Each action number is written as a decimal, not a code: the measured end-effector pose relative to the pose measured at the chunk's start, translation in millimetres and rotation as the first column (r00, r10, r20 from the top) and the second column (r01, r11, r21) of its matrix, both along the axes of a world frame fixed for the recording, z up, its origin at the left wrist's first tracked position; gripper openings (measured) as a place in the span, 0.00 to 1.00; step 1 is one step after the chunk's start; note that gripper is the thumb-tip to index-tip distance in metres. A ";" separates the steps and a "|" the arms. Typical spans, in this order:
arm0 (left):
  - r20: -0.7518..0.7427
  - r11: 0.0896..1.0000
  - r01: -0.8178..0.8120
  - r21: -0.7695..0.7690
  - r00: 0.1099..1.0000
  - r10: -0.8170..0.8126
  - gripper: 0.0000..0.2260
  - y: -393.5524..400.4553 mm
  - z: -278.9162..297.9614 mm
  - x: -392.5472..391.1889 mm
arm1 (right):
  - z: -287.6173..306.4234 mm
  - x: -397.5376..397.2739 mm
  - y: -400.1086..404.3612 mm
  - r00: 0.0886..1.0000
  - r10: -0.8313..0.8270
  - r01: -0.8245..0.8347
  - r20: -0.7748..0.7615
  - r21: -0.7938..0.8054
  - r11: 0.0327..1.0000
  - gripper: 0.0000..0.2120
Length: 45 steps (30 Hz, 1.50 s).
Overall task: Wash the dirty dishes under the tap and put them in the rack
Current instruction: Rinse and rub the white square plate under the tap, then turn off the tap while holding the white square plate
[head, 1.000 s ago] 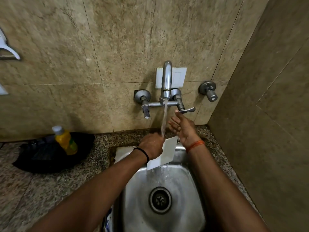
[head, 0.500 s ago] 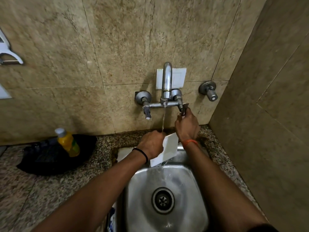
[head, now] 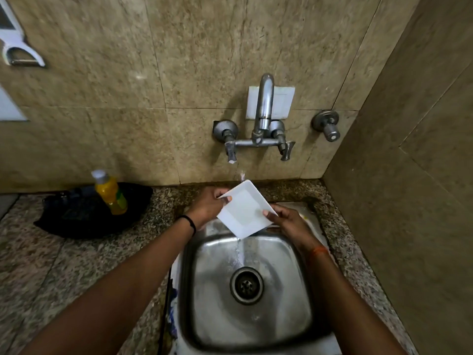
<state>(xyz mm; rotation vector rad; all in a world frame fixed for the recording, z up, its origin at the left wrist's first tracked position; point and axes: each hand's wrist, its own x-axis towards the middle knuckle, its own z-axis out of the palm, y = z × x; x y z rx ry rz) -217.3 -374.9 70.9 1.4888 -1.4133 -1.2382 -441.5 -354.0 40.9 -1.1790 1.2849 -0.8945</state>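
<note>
A small square white dish (head: 243, 210) is tilted over the back of the steel sink (head: 302, 298), and water runs off its lower corner toward the drain (head: 247, 285). My left hand (head: 208, 207) grips the dish's left edge, thumb on top. My right hand (head: 288, 220) holds its right edge, thumb on the rim. The wall tap (head: 263, 116) stands above the dish; only a last bit of falling water (head: 242, 175) shows beneath the spout. No rack is in view.
A yellow bottle (head: 110, 193) stands on a black cloth (head: 82, 213) on the granite counter (head: 51, 265) to the left. A separate valve (head: 329, 125) sticks out of the wall at right. A tiled side wall closes the right side.
My right hand turned the tap's right handle down, left it and took hold of the dish. The stream from the spout has nearly stopped. The dish now faces up toward me.
</note>
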 end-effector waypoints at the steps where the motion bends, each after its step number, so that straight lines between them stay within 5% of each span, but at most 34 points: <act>1: -0.120 0.999 -0.021 0.047 0.992 0.027 0.09 5.0 -1.4 6.9 | -2.7 2.4 3.9 1.000 0.001 -0.001 -0.009 -0.037 0.999 0.11; 3: -0.356 0.990 -0.053 0.128 0.930 0.096 0.09 14.1 -5.4 21.5 | -2.9 11.5 11.0 0.999 -0.047 0.047 0.010 -0.073 0.996 0.15; 7: -0.767 0.977 -0.067 0.203 0.610 0.201 0.13 36.0 -2.5 51.1 | 10.5 47.8 22.7 0.995 -0.046 0.058 0.087 -0.139 0.989 0.15; 10: -0.849 0.975 -0.117 0.189 0.480 0.222 0.17 57.2 7.4 76.9 | 36.7 91.0 32.3 0.997 -0.017 0.035 0.074 -0.251 0.967 0.12; 14: -0.816 0.946 -0.263 0.188 0.495 0.300 0.11 81.7 16.7 123.1 | 69.2 148.5 37.0 0.999 0.046 -0.046 -0.011 -0.448 0.893 0.07; 17: -0.667 0.890 -0.406 0.208 0.607 0.432 0.10 106.0 24.6 171.1 | 89.1 200.1 37.0 0.977 0.108 -0.193 -0.183 -0.553 0.810 0.07; 21: -0.328 0.774 -0.604 0.193 0.703 0.631 0.18 152.7 42.6 250.3 | 106.3 295.0 43.1 0.921 0.075 -0.353 -0.383 -0.736 0.577 0.11; 24: -0.146 0.678 -0.734 0.045 0.666 0.731 0.12 193.4 63.6 316.6 | 119.2 373.4 59.9 0.913 0.152 -0.403 -0.378 -0.787 0.467 0.12; 27: 0.206 0.700 -0.701 -0.140 0.670 0.713 0.06 222.2 82.2 367.9 | 125.6 422.7 62.1 0.914 0.157 -0.405 -0.374 -0.826 0.392 0.12; 29: 0.433 0.652 -0.720 -0.237 0.523 0.735 0.05 260.4 87.0 422.8 | 130.5 477.6 76.4 0.907 0.200 -0.417 -0.370 -0.851 0.320 0.11; 32: 0.526 0.527 -0.726 -0.442 0.266 0.808 0.06 308.6 96.0 489.7 | 139.5 554.7 93.0 0.901 0.223 -0.423 -0.373 -0.870 0.253 0.11; 36: 0.644 0.550 -0.621 -0.558 0.094 0.759 0.13 349.8 99.8 562.0 | 155.3 642.1 117.4 0.926 0.250 -0.330 -0.283 -0.928 0.173 0.12; 40: 0.792 0.671 -0.639 -0.377 0.154 0.591 0.21 364.7 94.7 598.4 | 174.4 711.2 131.5 0.931 0.307 -0.256 -0.196 -0.952 0.167 0.11; 45: 0.769 0.711 -0.629 -0.315 0.270 0.579 0.16 366.9 105.7 623.7 | 189.0 787.3 132.0 0.938 0.325 -0.186 -0.121 -0.967 0.174 0.11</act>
